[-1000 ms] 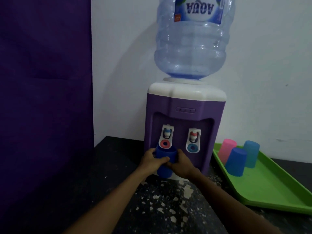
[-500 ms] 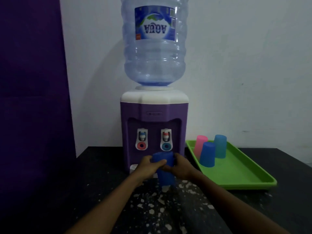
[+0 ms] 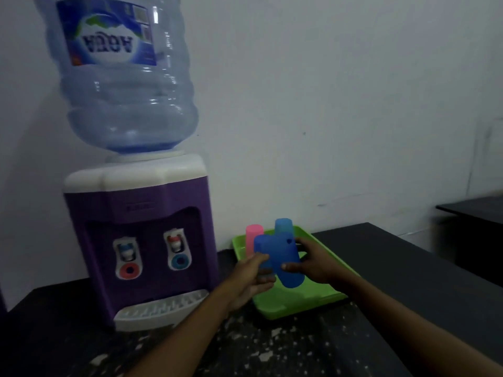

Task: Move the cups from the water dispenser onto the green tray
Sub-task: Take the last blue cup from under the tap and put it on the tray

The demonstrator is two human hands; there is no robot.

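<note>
A translucent blue cup, tilted, hangs mid-frame above the green tray. The right hand grips its side; the left hand curls loosely against it. A pink cup and teal cup crowd the tray's far end; its near half lies bare.

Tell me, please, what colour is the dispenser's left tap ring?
Red, or coral pink, on the left tap ring, seen in the head view.
</note>
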